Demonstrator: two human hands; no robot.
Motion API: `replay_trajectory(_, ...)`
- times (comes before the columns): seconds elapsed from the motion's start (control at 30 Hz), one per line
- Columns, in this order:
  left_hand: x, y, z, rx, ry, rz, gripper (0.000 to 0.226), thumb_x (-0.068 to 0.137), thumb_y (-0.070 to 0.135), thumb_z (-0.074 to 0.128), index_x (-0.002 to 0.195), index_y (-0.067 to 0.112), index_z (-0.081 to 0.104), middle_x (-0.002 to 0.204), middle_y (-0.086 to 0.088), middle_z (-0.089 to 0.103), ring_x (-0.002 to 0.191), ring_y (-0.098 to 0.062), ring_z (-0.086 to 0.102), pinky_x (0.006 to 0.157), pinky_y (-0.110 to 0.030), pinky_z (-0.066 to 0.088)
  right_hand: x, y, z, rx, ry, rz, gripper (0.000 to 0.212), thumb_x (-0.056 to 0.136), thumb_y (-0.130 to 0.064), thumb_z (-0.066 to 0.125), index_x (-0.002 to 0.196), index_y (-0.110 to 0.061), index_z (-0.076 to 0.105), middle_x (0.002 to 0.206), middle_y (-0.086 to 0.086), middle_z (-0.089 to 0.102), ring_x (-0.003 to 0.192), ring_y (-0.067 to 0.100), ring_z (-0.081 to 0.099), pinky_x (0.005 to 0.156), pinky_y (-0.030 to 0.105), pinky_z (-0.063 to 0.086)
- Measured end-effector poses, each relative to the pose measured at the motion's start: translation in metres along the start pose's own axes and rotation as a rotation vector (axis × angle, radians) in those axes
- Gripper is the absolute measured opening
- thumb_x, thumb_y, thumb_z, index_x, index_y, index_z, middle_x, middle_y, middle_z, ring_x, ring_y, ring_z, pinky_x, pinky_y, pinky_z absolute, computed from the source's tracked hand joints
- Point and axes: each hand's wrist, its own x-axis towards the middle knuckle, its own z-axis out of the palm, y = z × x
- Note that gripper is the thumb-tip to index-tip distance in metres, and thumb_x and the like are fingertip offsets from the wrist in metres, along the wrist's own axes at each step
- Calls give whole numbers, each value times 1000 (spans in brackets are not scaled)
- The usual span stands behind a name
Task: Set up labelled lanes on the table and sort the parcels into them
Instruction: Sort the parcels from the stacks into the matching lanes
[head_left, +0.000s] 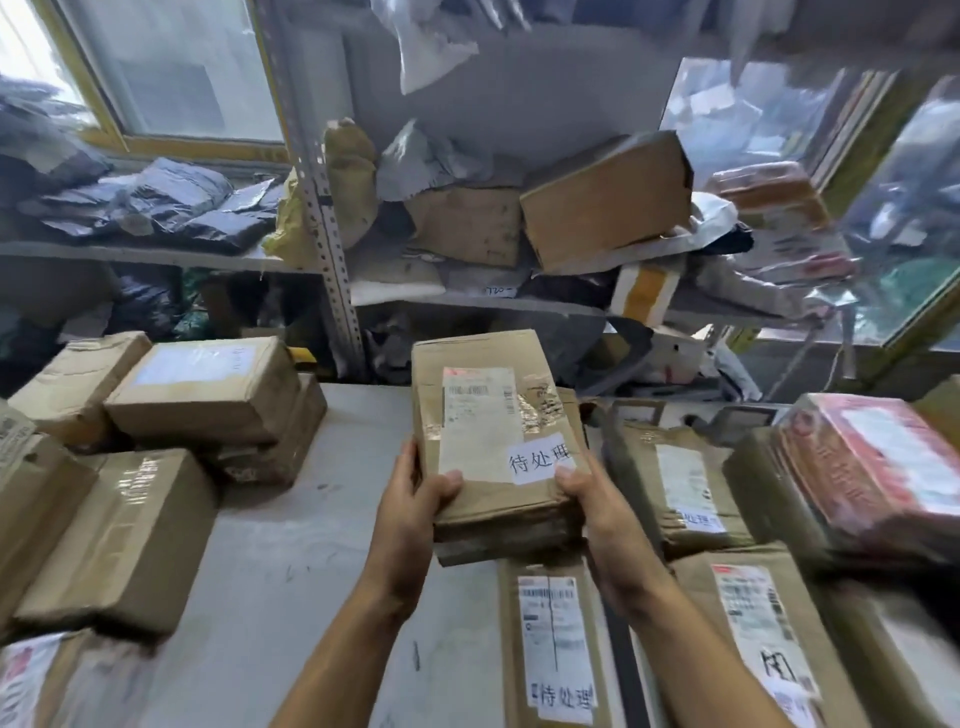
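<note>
A flat brown cardboard parcel (493, 415) with a white shipping label and a white tag reading 待处理 is held up over the grey table (291, 545). My left hand (410, 514) grips its near left corner, thumb on top. My right hand (602, 519) grips its near right corner, thumb by the tag. Below it lies another brown parcel (556, 639) with the same tag. To the right lie two more labelled parcels (685, 483) (753, 623).
Stacked brown boxes (202, 389) (119, 540) fill the table's left side. A red-printed parcel (872, 457) sits at the right. Behind the table a metal shelf rack (332, 249) holds boxes and dark mailer bags. Bare table shows in the middle.
</note>
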Motion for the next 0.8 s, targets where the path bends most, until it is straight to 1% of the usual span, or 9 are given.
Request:
replay_trajectory(0.07,-7,-3,10,12,-28,11,65,70,41,63,134,32,53,123,3,69,109,-19,68,79,-28,58,-12,6,-10,-18,12,-29,47,86,-47,56,132,-36,58,123,1,71,111,21,69,87,40,59)
replay_trajectory(0.13,-13,-6,18,30,-47,9,63,69,40,61,131,31,55,121,3,70,107,-16,69,78,-26,58,-22,11,-18,5,27,-29,46,84,-47,58,129,-35,61,119,-1,73,108,18,70,77,29,59)
replay_trajectory(0.17,-16,-8,20,38,-57,-2,61,69,40,61,130,32,56,121,4,70,107,-16,69,79,-27,58,-26,12,-22,15,31,-27,48,82,-47,59,129,-35,61,119,0,73,106,18,71,75,26,58)
replay_trajectory(0.27,-22,-14,28,46,-86,-28,56,76,33,59,131,34,54,122,5,70,111,-18,67,86,-35,59,-35,14,-32,31,44,-13,57,79,-47,63,134,-31,58,120,2,73,106,19,71,73,27,58)
replay_trajectory(0.33,-24,-16,34,55,-102,-36,55,78,30,57,132,34,53,122,6,70,111,-18,67,85,-33,58,-41,16,-39,41,67,-15,57,79,-47,64,133,-30,59,120,2,73,106,20,71,74,27,58)
replay_trajectory(0.5,-33,-22,46,80,-133,-43,54,70,38,59,125,42,58,122,7,70,111,-17,67,83,-30,58,-61,22,-52,46,88,-4,45,79,-49,65,122,-38,64,114,2,74,102,20,72,74,28,59)
replay_trajectory(0.6,-39,-28,53,88,-154,-49,50,69,35,59,118,43,63,122,4,70,111,-18,67,83,-28,57,-74,29,-61,67,101,15,38,84,-42,63,122,-36,64,114,4,74,100,21,73,73,26,59)
replay_trajectory(0.73,-49,-40,60,70,-158,-79,51,68,37,61,118,45,64,122,4,70,109,-18,68,80,-26,57,-89,40,-71,85,142,34,49,84,-39,64,132,-33,58,116,3,74,102,21,72,75,25,58)
replay_trajectory(0.8,-53,-45,65,66,-159,-89,54,67,37,61,121,42,62,121,3,71,109,-19,69,78,-25,58,-94,44,-77,96,147,40,52,83,-38,65,134,-31,57,118,2,74,105,21,72,77,27,59)
